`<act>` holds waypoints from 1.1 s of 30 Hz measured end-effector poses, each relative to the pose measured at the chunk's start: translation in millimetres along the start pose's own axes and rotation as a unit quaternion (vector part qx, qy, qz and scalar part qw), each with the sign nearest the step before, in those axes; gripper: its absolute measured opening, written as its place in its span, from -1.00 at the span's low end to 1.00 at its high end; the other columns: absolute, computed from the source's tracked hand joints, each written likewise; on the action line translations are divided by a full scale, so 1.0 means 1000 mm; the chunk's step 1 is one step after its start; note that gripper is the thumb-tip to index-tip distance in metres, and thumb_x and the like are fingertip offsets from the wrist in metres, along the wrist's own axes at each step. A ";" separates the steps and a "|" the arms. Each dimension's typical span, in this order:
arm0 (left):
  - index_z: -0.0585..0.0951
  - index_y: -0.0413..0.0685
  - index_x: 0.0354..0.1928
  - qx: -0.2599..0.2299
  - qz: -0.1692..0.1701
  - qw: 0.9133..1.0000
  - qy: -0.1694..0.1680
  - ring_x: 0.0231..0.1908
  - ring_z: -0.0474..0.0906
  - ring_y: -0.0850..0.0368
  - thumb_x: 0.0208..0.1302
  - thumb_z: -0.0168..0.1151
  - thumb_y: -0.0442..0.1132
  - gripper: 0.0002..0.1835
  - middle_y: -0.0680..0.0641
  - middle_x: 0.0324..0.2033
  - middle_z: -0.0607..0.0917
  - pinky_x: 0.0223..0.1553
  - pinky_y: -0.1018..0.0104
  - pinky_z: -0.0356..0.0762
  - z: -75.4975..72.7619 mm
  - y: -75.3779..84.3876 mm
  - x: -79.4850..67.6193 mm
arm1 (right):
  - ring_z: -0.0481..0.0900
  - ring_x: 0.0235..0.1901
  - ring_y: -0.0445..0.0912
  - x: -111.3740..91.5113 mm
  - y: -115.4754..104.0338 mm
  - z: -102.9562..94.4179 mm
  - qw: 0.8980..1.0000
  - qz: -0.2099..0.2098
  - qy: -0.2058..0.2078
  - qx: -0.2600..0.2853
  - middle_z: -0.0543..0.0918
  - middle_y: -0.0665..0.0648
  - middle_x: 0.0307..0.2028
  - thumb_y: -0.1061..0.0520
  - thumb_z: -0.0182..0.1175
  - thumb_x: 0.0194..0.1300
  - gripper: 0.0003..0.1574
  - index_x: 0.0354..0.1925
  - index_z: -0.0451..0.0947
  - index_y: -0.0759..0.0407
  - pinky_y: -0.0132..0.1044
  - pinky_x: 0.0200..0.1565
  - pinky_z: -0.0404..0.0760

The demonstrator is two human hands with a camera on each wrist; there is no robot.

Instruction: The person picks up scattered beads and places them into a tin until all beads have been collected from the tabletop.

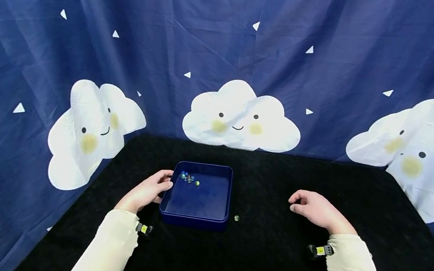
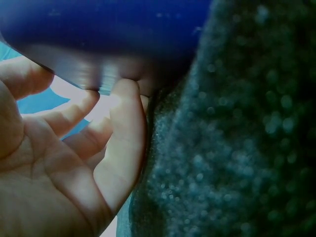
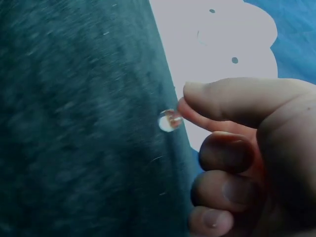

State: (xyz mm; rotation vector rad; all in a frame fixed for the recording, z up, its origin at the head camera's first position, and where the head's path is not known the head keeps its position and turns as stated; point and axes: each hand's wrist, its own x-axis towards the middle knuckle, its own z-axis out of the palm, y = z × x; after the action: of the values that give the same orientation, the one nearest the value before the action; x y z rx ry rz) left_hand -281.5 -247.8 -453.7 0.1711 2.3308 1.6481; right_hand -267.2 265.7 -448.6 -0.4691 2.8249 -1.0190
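Observation:
A dark blue square tray stands on the black cloth, with several glass marbles gathered near its far left corner. My left hand holds the tray's left side; in the left wrist view its fingertips press against the blue wall. To the right, apart from the tray, my right hand is low over the cloth, its last fingers curled. In the right wrist view a clear marble with a reddish tint shows at the thumb and index tips. The head view barely shows it.
A single marble lies on the cloth just right of the tray's near corner. The black-covered table reaches back to a dark blue curtain with white clouds.

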 end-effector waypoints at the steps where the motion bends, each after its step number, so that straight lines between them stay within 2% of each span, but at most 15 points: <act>1: 0.27 -0.16 0.46 0.002 0.000 1.000 0.000 0.10 0.55 -0.18 0.57 0.00 -0.26 -0.51 -0.30 0.24 0.45 -0.05 -0.05 0.65 0.000 0.000 0.000 | 0.44 -0.48 -0.13 0.000 0.002 0.002 1.000 -0.004 -0.004 -0.001 0.49 -0.02 -0.50 0.11 0.36 0.22 -0.81 -0.17 0.64 0.07 -0.23 -0.37 0.43; 9: 0.27 -0.16 0.46 -0.002 0.000 1.000 0.002 0.15 0.51 -0.21 0.58 0.00 -0.25 -0.51 -0.31 0.26 0.44 -0.04 -0.06 0.64 0.002 0.003 -0.002 | 0.42 -0.50 -0.13 -0.002 0.003 0.002 1.000 -0.012 -0.005 -0.018 0.48 -0.03 -0.53 0.18 0.37 0.16 -0.81 -0.21 0.62 0.09 -0.22 -0.36 0.42; 15: 0.29 -0.12 0.45 0.001 0.001 1.000 0.000 0.19 0.47 -0.21 0.58 -0.01 -0.23 -0.52 -0.29 0.25 0.46 -0.05 -0.04 0.65 0.002 0.002 -0.004 | 0.41 -0.52 -0.14 -0.006 0.009 -0.004 0.999 0.005 0.003 -0.053 0.47 -0.06 -0.55 0.17 0.37 0.16 -0.85 -0.29 0.59 0.02 -0.19 -0.35 0.40; 24: 0.30 -0.09 0.45 0.000 -0.002 1.000 0.004 0.17 0.49 -0.18 0.58 -0.01 -0.24 -0.53 -0.27 0.24 0.48 -0.05 -0.04 0.65 0.002 0.002 -0.003 | 0.41 -0.56 -0.16 -0.004 0.011 -0.004 0.999 -0.006 0.008 -0.050 0.47 -0.08 -0.58 0.17 0.37 0.17 -0.85 -0.33 0.57 -0.02 -0.21 -0.37 0.40; 33: 0.26 -0.15 0.46 -0.003 0.004 1.000 -0.006 0.18 0.47 -0.24 0.59 -0.01 -0.24 -0.51 -0.32 0.26 0.44 -0.06 -0.06 0.65 0.001 0.004 -0.005 | 0.39 -0.55 -0.13 -0.001 -0.003 -0.002 0.998 -0.008 0.040 -0.040 0.44 -0.06 -0.57 0.13 0.35 0.23 -0.88 -0.25 0.60 -0.01 -0.21 -0.41 0.38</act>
State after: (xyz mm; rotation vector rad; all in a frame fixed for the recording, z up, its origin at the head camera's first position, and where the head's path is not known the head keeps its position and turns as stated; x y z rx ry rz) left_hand -276.4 -247.1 -449.1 0.1887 2.3190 1.6544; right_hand -265.7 265.7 -445.1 -0.4689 2.9472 -0.9508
